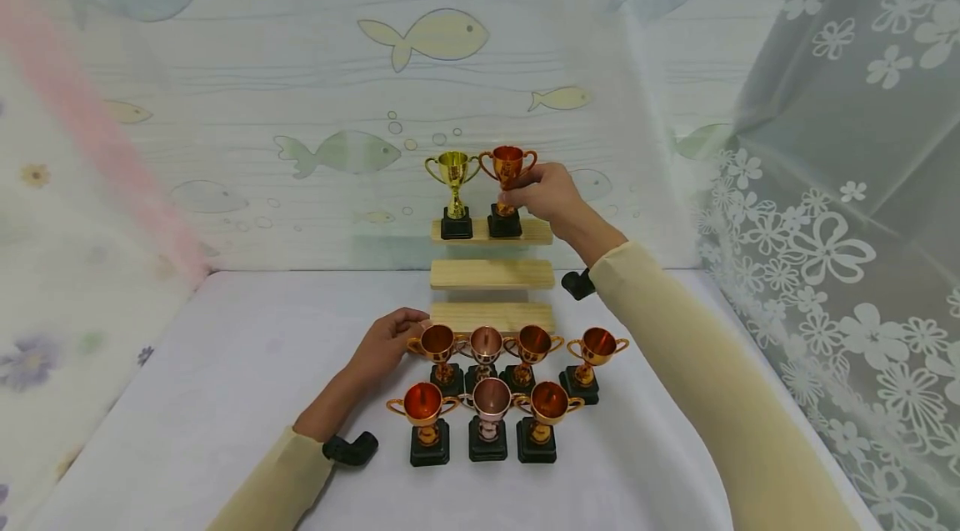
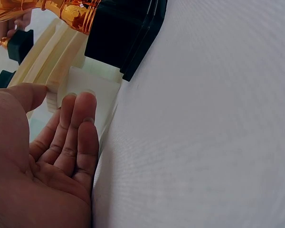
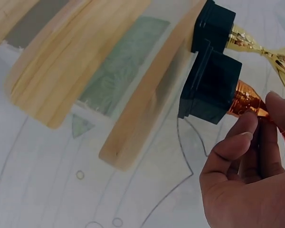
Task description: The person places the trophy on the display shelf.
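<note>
On the top step of a wooden three-step stand [image 1: 491, 273], my right hand [image 1: 551, 196] pinches the stem of an orange-copper trophy cup [image 1: 507, 164]. The right wrist view shows the thumb and fingers about its stem [image 3: 244, 98], with the black base [image 3: 213, 85] at the top step. Just left of it stands a gold trophy cup [image 1: 453, 171]. My left hand [image 1: 382, 345] is at the left end of the lowest step. In the left wrist view its thumb meets the plank's end [image 2: 59, 78] and its other fingers extend loosely, gripping nothing.
In front of the stand, several copper and rose-toned trophy cups [image 1: 491, 399] stand in two rows on the white cloth [image 1: 255, 364]. One copper cup [image 1: 597, 345] is at the right end of the back row. Fish-print fabric [image 1: 442, 35] hangs behind; a floral curtain [image 1: 825, 264] borders the right.
</note>
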Motion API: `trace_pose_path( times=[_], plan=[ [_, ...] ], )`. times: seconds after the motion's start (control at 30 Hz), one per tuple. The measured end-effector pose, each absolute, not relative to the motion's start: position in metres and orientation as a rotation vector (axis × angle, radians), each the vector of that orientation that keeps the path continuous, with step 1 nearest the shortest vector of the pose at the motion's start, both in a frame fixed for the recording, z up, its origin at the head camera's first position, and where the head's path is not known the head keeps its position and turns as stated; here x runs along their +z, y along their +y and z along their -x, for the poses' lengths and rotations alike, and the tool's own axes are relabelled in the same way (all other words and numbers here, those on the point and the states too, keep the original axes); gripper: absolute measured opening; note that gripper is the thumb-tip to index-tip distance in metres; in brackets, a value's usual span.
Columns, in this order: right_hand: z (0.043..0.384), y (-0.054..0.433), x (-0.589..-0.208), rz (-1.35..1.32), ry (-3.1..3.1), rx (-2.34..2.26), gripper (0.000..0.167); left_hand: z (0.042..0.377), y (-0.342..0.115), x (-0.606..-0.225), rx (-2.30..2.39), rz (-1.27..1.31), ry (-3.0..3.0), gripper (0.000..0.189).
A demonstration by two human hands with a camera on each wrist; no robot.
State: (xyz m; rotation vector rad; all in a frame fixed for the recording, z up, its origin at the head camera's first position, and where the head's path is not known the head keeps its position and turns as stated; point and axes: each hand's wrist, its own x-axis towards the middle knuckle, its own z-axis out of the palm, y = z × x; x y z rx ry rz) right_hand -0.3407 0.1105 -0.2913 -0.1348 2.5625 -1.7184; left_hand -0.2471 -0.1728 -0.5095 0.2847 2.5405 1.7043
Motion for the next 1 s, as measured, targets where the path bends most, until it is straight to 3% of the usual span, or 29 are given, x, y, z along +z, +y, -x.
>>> trace_pose_path(
  times=[1.0],
  plan=[
    [0.347, 0.096, -0.309, 0.144, 2.571, -1.769, 0.029, 0.251, -0.173, -0.512, 1.687, -0.279, 2.55, 0.032]
  ],
)
